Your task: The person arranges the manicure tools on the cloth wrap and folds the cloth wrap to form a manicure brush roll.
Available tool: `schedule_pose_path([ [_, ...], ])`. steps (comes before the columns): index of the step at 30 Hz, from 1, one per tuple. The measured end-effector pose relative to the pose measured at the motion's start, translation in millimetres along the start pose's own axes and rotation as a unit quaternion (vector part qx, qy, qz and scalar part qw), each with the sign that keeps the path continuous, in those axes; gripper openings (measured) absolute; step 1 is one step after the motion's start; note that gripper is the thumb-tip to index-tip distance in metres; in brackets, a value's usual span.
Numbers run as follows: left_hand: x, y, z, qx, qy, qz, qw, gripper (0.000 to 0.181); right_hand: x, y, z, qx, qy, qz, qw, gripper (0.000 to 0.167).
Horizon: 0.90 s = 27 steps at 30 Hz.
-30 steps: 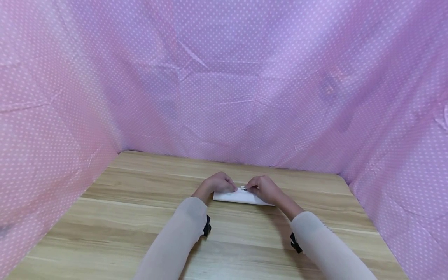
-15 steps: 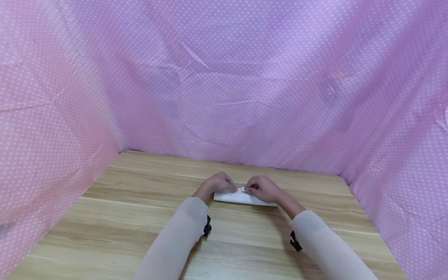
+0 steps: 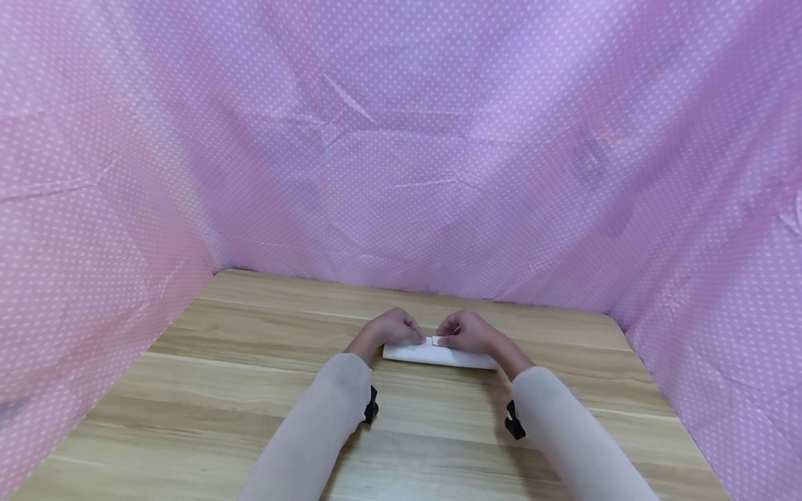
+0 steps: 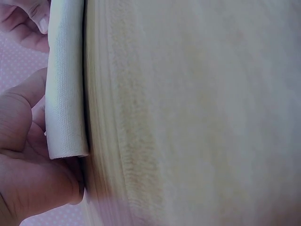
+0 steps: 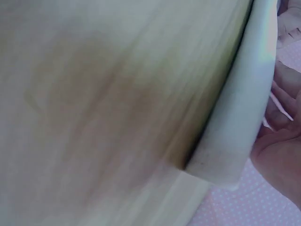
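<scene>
A long, narrow white case [image 3: 432,355] with a canvas-like weave lies across the wooden table in the head view. My left hand [image 3: 396,327] holds its far edge left of centre, thumb and fingertips at the top. Just right of the middle, a small pale tab [image 3: 435,341] sits on that edge, and my right hand [image 3: 468,332] pinches there with the thumb over it. Each wrist view has one rounded end of the case [image 4: 68,108] close up, with the hand curving behind it. What the fingertips touch on the far side is hidden.
The wood-grain table [image 3: 263,390] spreads around the case. Pink dotted cloth [image 3: 401,174] hangs behind it and along both sides. A black strap piece [image 3: 371,405] shows beneath the left sleeve, another [image 3: 515,420] beneath the right.
The tab stood slightly raised with a dark gap under it and now lies flatter under the right thumb. The right forearm has shifted a little left. The left hand stays still.
</scene>
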<state>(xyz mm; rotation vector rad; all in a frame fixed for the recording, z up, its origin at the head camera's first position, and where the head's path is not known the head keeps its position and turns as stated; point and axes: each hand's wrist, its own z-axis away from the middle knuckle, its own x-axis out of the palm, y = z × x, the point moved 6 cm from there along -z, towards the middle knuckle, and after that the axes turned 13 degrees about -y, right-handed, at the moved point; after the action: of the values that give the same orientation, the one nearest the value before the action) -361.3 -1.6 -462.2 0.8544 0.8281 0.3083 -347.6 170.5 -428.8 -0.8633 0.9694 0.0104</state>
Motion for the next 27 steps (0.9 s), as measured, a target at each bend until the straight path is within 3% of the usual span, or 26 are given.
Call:
schedule_pose_path([
  [7,0.0,0.9,1.3,-0.002,-0.002,-0.006,1.0,0.012,-2,-7,-6.8,0.02,-0.057,0.063,0.9962,0.015],
  [14,-1.2,1.4,1.5,-0.007,0.001,-0.014,0.9999,0.011,-3,-16,-12.4,0.048,-0.084,0.092,0.991,0.011],
  [21,-1.2,3.4,2.9,0.0,0.004,-0.006,1.0,0.011,-4,-16,-12.9,0.039,-0.076,0.087,0.9925,0.01],
  [27,0.8,2.3,3.1,-0.006,0.006,0.014,0.9999,0.009,-2,-12,-8.4,0.004,-0.064,0.069,0.9956,0.012],
])
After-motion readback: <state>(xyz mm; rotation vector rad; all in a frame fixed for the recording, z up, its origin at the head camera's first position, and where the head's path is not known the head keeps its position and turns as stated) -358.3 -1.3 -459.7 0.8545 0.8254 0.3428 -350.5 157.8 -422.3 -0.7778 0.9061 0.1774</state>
